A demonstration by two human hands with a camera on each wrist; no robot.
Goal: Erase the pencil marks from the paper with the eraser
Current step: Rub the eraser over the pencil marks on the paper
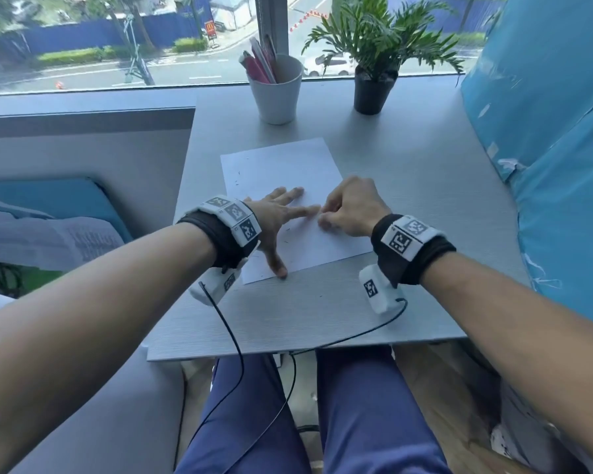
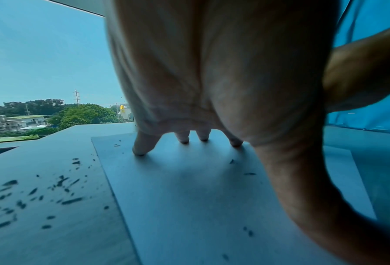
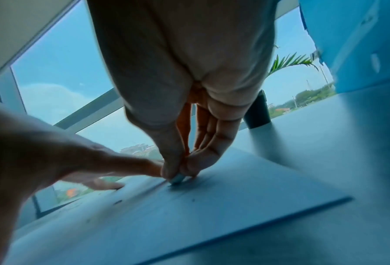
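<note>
Left hand [image 1: 274, 213] fingers spread, pinning thin, crease-prone paper [image 1: 281, 165] flat on desk [image 1: 408, 172]; right hand [image 1: 350, 206] fingers pinch small eraser [image 3: 177, 179] low, tip on sheet.

In the head view the eraser is hidden inside the curled right hand [image 1: 351, 208], only a small blurred tip of the eraser [image 3: 177, 179] being seen low in the middle of the right wrist view, where no pencil marks can be told on the blurred paper [image 3: 212, 206].
</note>
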